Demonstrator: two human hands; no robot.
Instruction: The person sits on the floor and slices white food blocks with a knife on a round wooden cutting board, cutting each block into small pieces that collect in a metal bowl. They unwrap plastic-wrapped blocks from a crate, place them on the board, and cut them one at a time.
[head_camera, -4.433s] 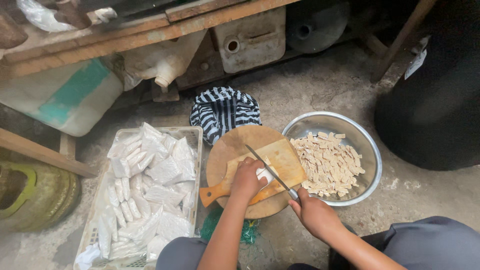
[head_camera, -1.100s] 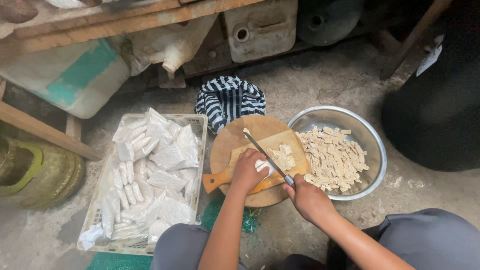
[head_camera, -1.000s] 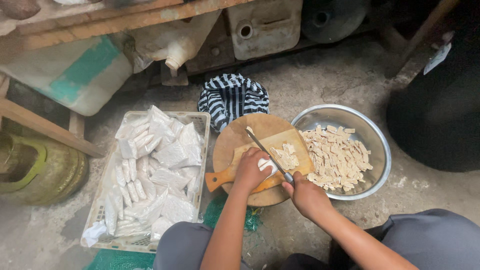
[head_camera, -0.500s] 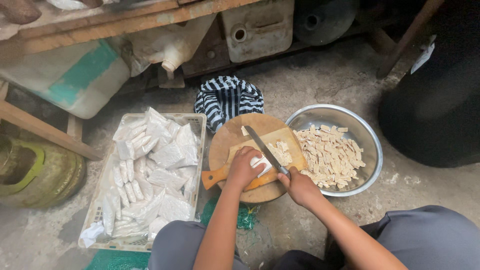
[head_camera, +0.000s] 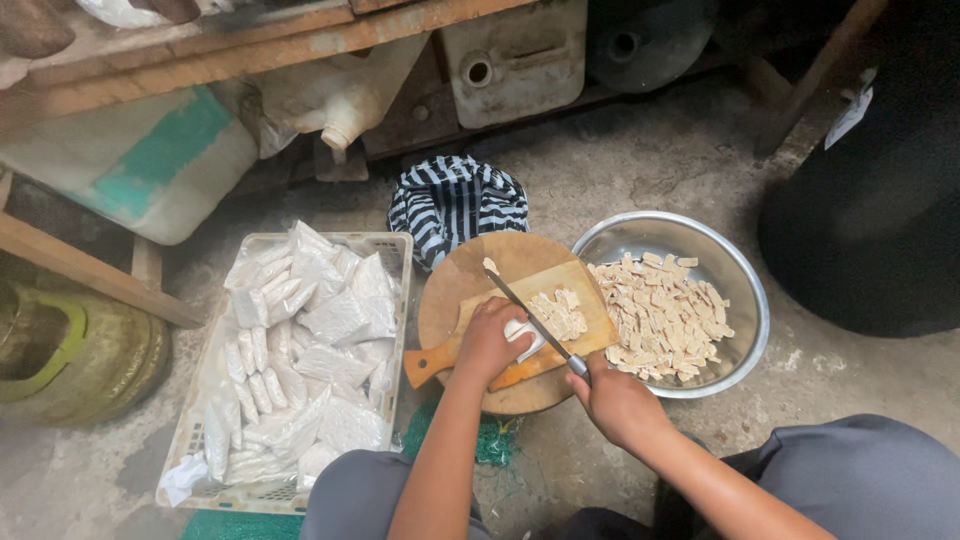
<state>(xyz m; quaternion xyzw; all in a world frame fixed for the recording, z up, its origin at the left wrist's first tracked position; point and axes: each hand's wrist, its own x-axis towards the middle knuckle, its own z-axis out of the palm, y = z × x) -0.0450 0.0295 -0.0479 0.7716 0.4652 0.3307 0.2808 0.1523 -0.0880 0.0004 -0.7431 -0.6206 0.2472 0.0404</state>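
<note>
My left hand (head_camera: 489, 341) presses a white block (head_camera: 522, 335) down on a small rectangular cutting board with an orange handle (head_camera: 592, 303). This board lies on a round wooden board (head_camera: 452, 299). My right hand (head_camera: 620, 400) grips a long knife (head_camera: 527, 317) whose blade slants across the white block beside my left fingers. A small pile of cut pale strips (head_camera: 558, 313) lies on the board just right of the blade. A metal bowl (head_camera: 738, 280) to the right holds several more pale strips (head_camera: 660, 315).
A white plastic crate (head_camera: 398, 252) at the left is full of white wrapped packets (head_camera: 300, 350). A striped cloth bag (head_camera: 455, 200) sits behind the round board. A black barrel (head_camera: 870, 200) stands at the right, a yellow-green container (head_camera: 70, 350) at the far left, plastic jerrycans (head_camera: 515, 55) behind.
The white block under my left hand has become shorter, and more cut strips lie beside the blade. My right hand and the knife have kept shifting slightly along the board.
</note>
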